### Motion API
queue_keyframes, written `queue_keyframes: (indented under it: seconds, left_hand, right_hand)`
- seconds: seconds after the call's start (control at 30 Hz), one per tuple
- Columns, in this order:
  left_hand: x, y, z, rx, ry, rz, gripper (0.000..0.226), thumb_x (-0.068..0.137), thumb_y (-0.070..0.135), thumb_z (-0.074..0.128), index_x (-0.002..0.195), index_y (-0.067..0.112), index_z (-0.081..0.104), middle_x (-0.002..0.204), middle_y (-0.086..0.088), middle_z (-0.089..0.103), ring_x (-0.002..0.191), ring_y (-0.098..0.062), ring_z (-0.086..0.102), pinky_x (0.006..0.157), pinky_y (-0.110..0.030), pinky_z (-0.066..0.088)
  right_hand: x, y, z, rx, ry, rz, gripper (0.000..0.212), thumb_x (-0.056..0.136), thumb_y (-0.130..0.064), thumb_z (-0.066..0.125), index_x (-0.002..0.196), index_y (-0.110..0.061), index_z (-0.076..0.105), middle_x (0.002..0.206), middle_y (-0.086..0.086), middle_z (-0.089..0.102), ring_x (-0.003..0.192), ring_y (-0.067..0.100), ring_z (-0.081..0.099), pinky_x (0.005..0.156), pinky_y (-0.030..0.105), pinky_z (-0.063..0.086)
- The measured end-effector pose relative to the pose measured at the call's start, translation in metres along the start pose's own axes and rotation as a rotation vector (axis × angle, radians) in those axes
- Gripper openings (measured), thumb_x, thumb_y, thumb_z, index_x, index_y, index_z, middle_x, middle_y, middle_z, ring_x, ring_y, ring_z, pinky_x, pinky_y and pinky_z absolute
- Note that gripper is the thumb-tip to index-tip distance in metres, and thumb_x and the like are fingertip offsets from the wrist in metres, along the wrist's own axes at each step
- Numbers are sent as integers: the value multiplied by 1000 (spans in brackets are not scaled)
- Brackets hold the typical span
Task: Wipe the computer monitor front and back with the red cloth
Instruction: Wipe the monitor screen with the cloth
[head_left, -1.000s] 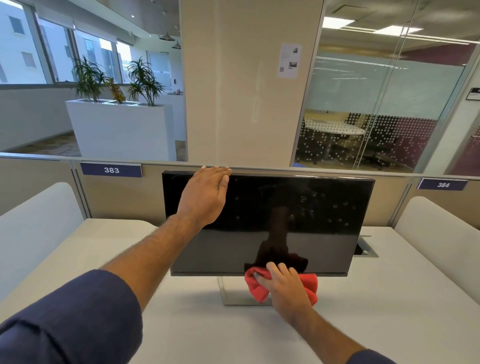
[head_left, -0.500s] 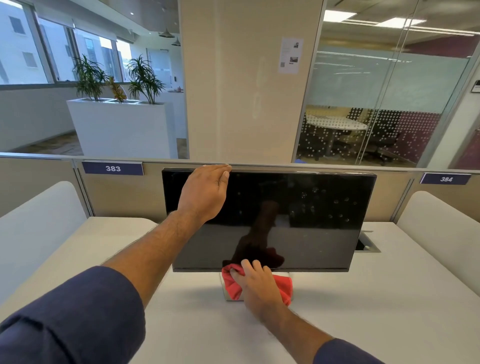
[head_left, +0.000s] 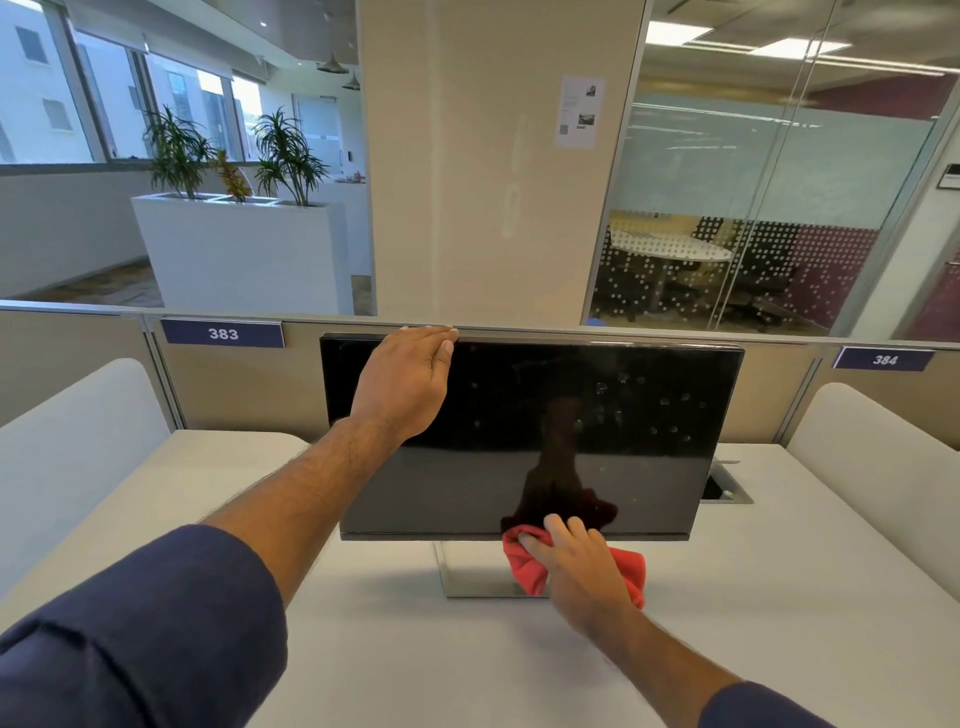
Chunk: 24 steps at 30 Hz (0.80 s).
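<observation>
Since half a second ago the right hand (head_left: 576, 569) and the crumpled red cloth (head_left: 530, 571) have slid rightward along the bottom edge of the flat black glossy computer monitor (head_left: 571, 426), from over the stand to just right of it. That hand presses the cloth against the lower bezel, fingers (head_left: 558, 525) bent down over the fabric and gripping it; red folds stick out on both sides of the hand and hang below the screen edge. A dark reflection of hand and cloth shows in the glass just above.

At the far top edge of the monitor, left of centre, the left hand (head_left: 402, 379) lies flat with straight fingers over the rim, thumb on the front glass, unchanged from before. Both forearms come out of dark blue sleeves (head_left: 156, 623).

On the white surface (head_left: 395, 654) the monitor stands on a silver rectangular base (head_left: 467, 577), upright and facing the person. Behind it runs a beige partition (head_left: 249, 389) bearing blue number plates 383 (head_left: 223, 333) and 384 (head_left: 884, 359). A cable hatch (head_left: 724, 486) opens in the surface to the right.
</observation>
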<state>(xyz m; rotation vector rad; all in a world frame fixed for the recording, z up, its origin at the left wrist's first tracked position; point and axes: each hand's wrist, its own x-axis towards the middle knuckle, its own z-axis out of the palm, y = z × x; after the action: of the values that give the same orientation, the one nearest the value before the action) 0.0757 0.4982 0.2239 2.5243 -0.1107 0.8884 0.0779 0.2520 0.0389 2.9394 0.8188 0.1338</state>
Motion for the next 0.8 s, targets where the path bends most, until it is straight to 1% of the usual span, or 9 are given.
queue_keyframes:
  seconds: [0.13, 0.23, 0.33, 0.43, 0.47, 0.57, 0.63, 0.8]
  left_hand:
    - [0, 1, 2, -2, 8, -7, 39, 105, 31, 35, 136, 20, 55, 137, 4, 58, 132, -12, 45, 117, -33, 28]
    - [2, 2, 0, 5, -2, -6, 39, 105, 32, 34, 137, 20, 55, 138, 4, 57, 133, -12, 45, 117, -32, 27]
    - [5, -8, -7, 62, -89, 52, 42, 105, 35, 31, 141, 23, 50, 144, 8, 51, 137, -9, 39, 116, -30, 24]
    - [9, -24, -17, 165, -203, 155, 46, 105, 41, 27, 146, 27, 42, 150, 11, 42, 141, -7, 34, 118, -33, 24]
    - [9, -31, -20, 188, -200, 165, 47, 104, 42, 26, 146, 26, 42, 150, 10, 42, 141, -8, 34, 118, -33, 24]
    - [5, -58, -30, 221, -105, 123, 51, 103, 44, 24, 145, 23, 44, 149, 4, 46, 140, -13, 37, 118, -32, 22]
    - [0, -71, -33, 228, -80, 110, 52, 102, 43, 23, 145, 22, 44, 149, 2, 46, 140, -14, 37, 119, -34, 22]
    - [-1, -64, -23, 226, -16, 75, 48, 104, 38, 27, 143, 19, 48, 145, 1, 50, 137, -15, 42, 117, -32, 23]
  right_hand:
    - [3, -6, 1, 18, 4, 15, 58, 97, -25, 52, 148, -35, 26, 149, 2, 28, 126, 26, 33, 108, 41, 34]
    - [4, -9, 0, 17, -5, 1, 61, 96, -25, 53, 149, -34, 25, 149, 2, 27, 127, 26, 33, 109, 42, 33]
    - [6, -17, 7, 28, -27, -23, 64, 97, -24, 53, 151, -35, 20, 149, 3, 27, 126, 26, 35, 108, 40, 33]
    - [9, -26, 15, 52, -56, -21, 68, 97, -25, 54, 151, -36, 15, 150, 2, 27, 127, 25, 36, 108, 40, 34]
    - [11, -29, 16, 62, -54, -20, 69, 96, -24, 55, 151, -37, 15, 150, 1, 27, 126, 25, 36, 107, 40, 35]
    - [16, -38, 16, 79, -24, -42, 70, 96, -22, 54, 151, -37, 14, 147, 1, 29, 123, 23, 38, 104, 38, 37]
    - [21, -45, 16, 84, -21, -63, 69, 97, -22, 53, 151, -36, 14, 147, 1, 29, 123, 23, 37, 104, 38, 37]
    - [33, -72, 15, 106, -32, -83, 67, 97, -26, 53, 151, -36, 15, 147, 1, 29, 125, 24, 37, 106, 40, 36]
